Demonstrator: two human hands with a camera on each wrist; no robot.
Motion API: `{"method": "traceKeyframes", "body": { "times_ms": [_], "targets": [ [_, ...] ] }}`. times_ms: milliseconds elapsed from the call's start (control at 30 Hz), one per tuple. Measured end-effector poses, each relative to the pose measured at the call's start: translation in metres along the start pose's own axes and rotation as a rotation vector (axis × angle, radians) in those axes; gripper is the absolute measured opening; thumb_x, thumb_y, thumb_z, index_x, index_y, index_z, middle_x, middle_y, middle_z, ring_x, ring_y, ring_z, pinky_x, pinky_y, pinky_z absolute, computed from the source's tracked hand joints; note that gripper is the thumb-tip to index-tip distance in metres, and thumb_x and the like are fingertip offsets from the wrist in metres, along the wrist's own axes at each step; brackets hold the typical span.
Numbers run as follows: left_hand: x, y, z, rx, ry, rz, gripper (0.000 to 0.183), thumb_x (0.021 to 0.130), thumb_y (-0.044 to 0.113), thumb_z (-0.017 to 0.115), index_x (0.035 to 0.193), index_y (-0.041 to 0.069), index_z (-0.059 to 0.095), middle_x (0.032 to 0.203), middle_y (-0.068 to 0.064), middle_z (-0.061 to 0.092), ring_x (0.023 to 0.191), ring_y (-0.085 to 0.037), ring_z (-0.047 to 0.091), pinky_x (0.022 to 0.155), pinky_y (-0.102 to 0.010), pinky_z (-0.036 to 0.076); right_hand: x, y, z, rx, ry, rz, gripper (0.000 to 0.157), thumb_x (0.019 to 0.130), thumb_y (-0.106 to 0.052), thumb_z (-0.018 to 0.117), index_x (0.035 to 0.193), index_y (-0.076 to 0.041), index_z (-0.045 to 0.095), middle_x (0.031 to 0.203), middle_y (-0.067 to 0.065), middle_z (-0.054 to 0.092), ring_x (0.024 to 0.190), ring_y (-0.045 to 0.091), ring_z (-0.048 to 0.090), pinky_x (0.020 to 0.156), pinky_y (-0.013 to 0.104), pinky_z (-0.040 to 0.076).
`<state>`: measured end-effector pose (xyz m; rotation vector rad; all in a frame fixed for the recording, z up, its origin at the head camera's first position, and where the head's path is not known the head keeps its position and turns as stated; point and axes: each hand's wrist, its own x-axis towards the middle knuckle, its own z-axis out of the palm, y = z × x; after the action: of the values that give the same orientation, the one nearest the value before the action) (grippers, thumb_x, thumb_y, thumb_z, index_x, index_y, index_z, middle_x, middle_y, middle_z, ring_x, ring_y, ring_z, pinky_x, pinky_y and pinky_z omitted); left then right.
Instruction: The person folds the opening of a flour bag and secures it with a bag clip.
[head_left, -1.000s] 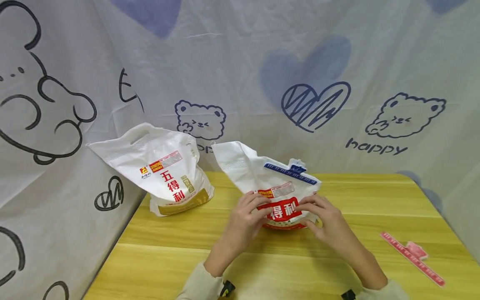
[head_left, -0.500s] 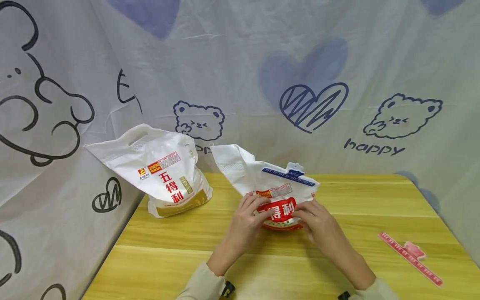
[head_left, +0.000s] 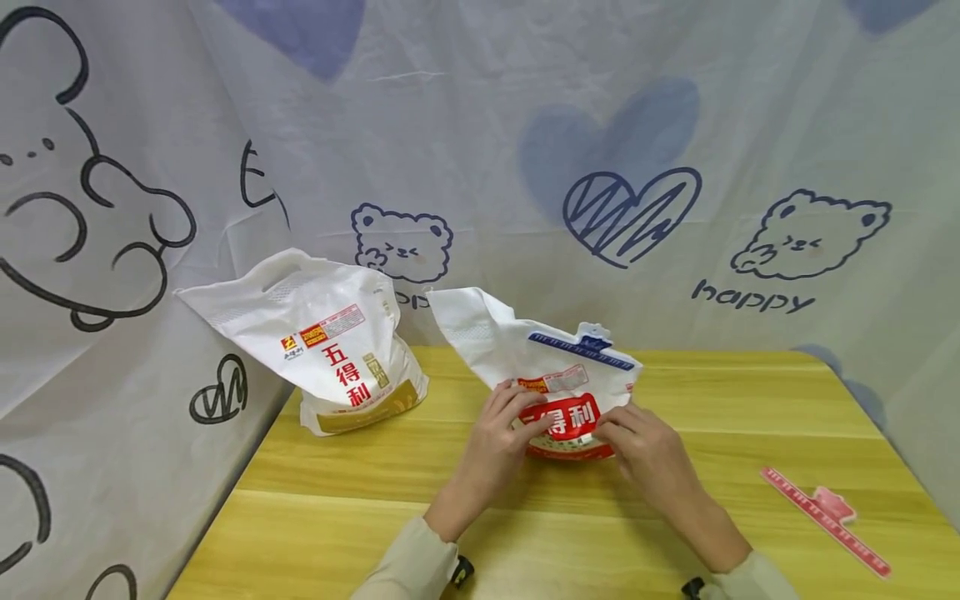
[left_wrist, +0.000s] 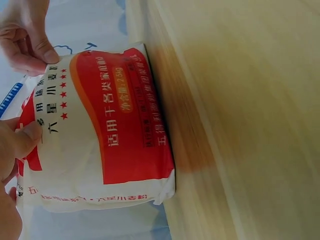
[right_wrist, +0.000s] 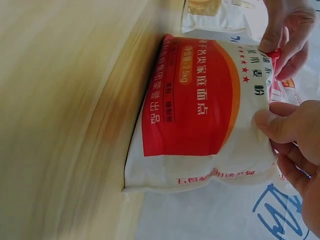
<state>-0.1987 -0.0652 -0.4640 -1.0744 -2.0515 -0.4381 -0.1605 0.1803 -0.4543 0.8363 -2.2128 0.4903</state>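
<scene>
A white flour bag [head_left: 573,412] with a red label stands on the table, its folded top leaning up and left. Across that top sits a blue sealing clip [head_left: 581,350]. My left hand [head_left: 491,437] pinches the bag's front at the left of the label, thumb in front. On the other side my right hand [head_left: 652,446] pinches the bag near its right side, as the right wrist view shows with thumb [right_wrist: 270,125] and fingers at the upper front. In both wrist views the bag's lower red panel [left_wrist: 127,120] faces the camera, its base on the wood.
A second white flour bag [head_left: 337,333] with a gold bottom band stands at the back left. A pink sealing clip [head_left: 828,517] lies on the table [head_left: 322,533] to the right. Behind hangs a printed curtain [head_left: 480,125].
My right hand's fingers, spread over the bag's right front a second ago, have drawn together into a pinch at its side. My left hand stays nearly in place.
</scene>
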Motion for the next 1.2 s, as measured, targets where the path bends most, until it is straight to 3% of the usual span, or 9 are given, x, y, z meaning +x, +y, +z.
{"method": "traceKeyframes", "body": {
  "times_ms": [400,767,1200],
  "targets": [
    [0.017,-0.012,0.023,-0.010,-0.031,0.026,0.026,0.087,-0.003,0.077,0.105,0.014,0.082,0.123,-0.010,0.067,0.120,-0.028,0.060,0.118,-0.048,0.035,0.003,0.024,0.004,-0.034,-0.015,-0.013,0.029,0.068,0.014,0.086,0.085,-0.006,0.073,0.091,0.005,0.070,0.083,0.024,0.065,0.073,0.042,0.061],
    [0.043,-0.015,0.046,0.028,-0.110,0.082,0.027,0.091,0.000,0.075,0.112,0.017,0.081,0.127,-0.007,0.066,0.122,-0.025,0.057,0.121,-0.046,0.029,0.000,0.053,-0.001,-0.084,-0.040,0.001,0.032,0.067,0.013,0.088,0.090,-0.004,0.074,0.093,0.008,0.071,0.086,0.028,0.067,0.077,0.047,0.061],
    [0.066,-0.012,0.079,0.014,-0.111,0.172,0.021,0.094,0.005,0.073,0.108,0.018,0.081,0.126,-0.006,0.066,0.123,-0.025,0.057,0.121,-0.044,0.029,-0.010,0.080,-0.017,-0.145,-0.074,0.000,0.037,0.066,0.022,0.081,0.093,-0.001,0.071,0.096,0.013,0.071,0.088,0.034,0.067,0.078,0.051,0.060]
  ]
}}
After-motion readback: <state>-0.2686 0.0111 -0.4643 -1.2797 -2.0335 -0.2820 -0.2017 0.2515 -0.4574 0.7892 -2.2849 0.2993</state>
